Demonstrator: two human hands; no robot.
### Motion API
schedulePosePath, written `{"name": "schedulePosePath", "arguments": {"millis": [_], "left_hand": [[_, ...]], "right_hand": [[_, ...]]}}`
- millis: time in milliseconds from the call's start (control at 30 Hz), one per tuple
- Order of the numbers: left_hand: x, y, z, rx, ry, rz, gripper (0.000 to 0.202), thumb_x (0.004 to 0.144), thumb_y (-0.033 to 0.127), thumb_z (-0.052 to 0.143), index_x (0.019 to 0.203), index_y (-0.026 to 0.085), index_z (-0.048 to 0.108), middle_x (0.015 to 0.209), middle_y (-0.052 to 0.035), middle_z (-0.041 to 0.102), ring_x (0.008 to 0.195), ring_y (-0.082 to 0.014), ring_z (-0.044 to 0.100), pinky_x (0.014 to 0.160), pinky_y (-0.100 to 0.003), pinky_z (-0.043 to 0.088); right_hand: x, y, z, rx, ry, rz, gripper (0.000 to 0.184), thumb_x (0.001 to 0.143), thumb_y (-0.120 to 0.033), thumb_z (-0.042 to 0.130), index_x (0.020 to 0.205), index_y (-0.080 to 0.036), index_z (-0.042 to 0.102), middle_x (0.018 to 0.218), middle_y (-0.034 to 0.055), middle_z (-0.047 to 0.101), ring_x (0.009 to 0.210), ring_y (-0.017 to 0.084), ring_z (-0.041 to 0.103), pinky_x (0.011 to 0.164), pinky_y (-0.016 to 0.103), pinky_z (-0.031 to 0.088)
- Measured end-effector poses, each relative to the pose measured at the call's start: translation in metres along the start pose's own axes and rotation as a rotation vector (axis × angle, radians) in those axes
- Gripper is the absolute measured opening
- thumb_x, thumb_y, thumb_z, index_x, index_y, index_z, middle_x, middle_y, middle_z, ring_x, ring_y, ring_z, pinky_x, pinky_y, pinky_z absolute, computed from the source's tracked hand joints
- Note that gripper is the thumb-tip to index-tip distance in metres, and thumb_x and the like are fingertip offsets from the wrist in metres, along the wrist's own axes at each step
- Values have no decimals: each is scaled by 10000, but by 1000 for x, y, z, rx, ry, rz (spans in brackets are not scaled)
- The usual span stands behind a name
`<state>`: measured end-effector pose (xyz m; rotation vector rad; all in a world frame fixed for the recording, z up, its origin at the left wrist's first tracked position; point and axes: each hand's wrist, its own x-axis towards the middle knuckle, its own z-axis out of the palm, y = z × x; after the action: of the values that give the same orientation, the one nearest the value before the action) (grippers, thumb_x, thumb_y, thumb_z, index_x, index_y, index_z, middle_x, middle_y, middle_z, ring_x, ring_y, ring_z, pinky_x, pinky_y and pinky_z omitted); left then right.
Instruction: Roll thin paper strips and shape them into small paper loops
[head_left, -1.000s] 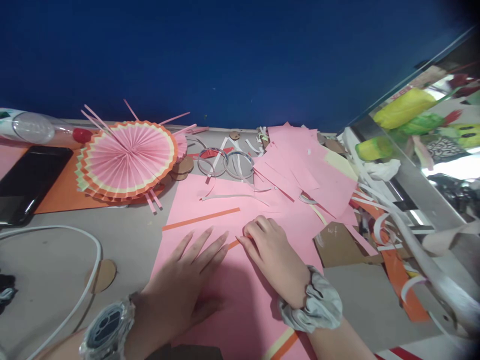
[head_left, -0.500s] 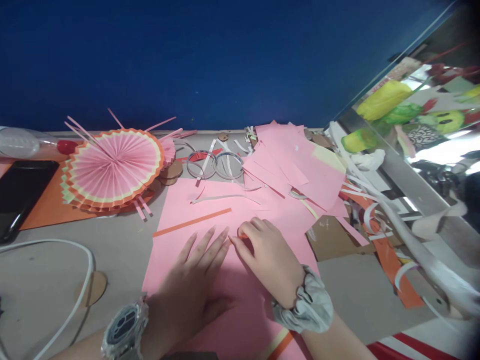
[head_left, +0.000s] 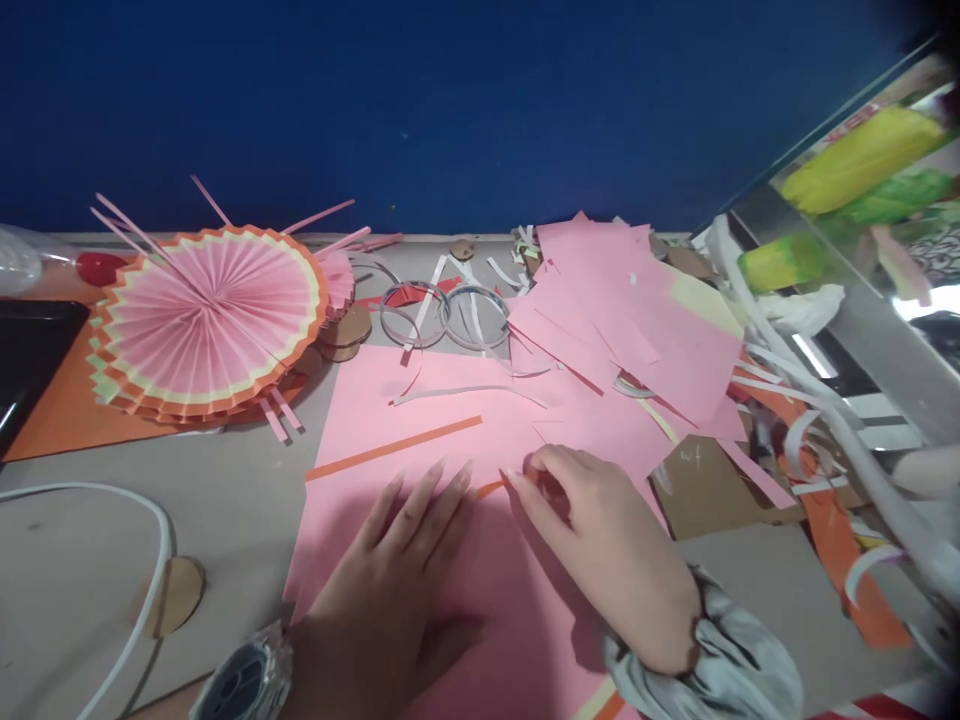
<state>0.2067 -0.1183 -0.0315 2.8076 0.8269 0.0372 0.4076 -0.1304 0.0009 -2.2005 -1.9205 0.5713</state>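
My left hand lies flat on the pink sheet, fingers stretched out and slightly apart. Just right of its fingertips, a narrow orange paper strip emerges, and part of it is hidden under my hands. The thumb and curled fingers of my right hand pinch this strip close to the sheet. Beyond my fingers, a second orange strip rests slantwise on the pink paper. A thin pale strip curves across the sheet farther back.
A pleated pink paper rosette stands at the left beside a black phone. White cable loops over the table. Two rings and cut pink papers lie at the back. Brown cardboard and scraps crowd the right.
My right hand has moved right, away from my left hand, with the orange strip pinched; more of the strip now shows between them. The left hand stays flat. The view has shifted slightly.
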Motion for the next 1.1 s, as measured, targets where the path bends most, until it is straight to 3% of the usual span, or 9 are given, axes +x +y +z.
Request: {"name": "schedulePosePath", "arguments": {"millis": [267,700,1100], "left_hand": [[0,-5,2,24,42,53,686,853,568,349,1361,107,340,1437,-93,302,1335,-261,174,1090,-415,33],[1,-3,1,5,21,53,676,849,552,367,1352,100,357,1459,-112,236,1344,-299,137,1083,-442,47],[-10,4,-9,110,80,1,686,840,580,365,1275,59,469,1401,-148,353,1334,-301,166,1081,-450,65]], "right_hand": [[-1,10,0,154,-38,21,109,860,-258,440,756,-229,453,725,-12,540,660,157,490,625,307,367],[-3,11,5,191,-1,51,126,862,-337,492,794,-231,483,785,-13,558,761,157,515,680,301,392],[-3,5,6,225,-39,-83,60,890,-257,445,882,-250,503,872,-8,568,831,154,527,713,296,408]]}}
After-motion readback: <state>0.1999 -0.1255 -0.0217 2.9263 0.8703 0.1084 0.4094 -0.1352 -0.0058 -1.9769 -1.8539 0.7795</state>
